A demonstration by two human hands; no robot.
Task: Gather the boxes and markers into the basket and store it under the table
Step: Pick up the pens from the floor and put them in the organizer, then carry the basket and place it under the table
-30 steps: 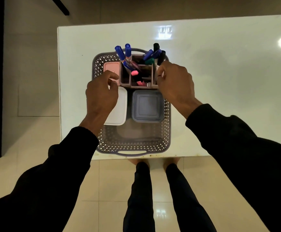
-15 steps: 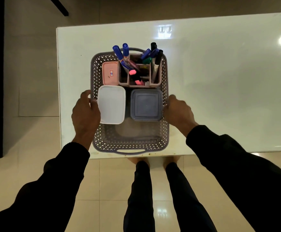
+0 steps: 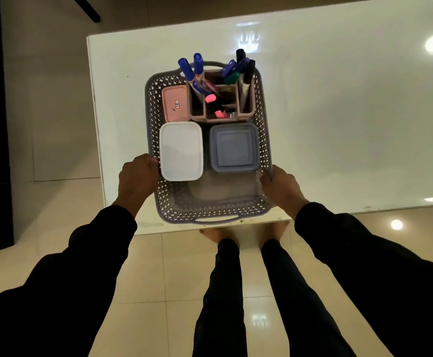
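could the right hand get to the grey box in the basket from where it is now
Probably yes, but not right away. The right hand grips the basket wall just beside the grey box, whose lid lies uncovered. It would have to let go of the wall first.

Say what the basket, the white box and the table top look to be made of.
Basket: likely moulded plastic, matt grey; its walls are a punched lattice.
White box: probably plastic, smooth, with rounded corners.
Table top: glossy white, glass or laminate; it mirrors the ceiling lights.
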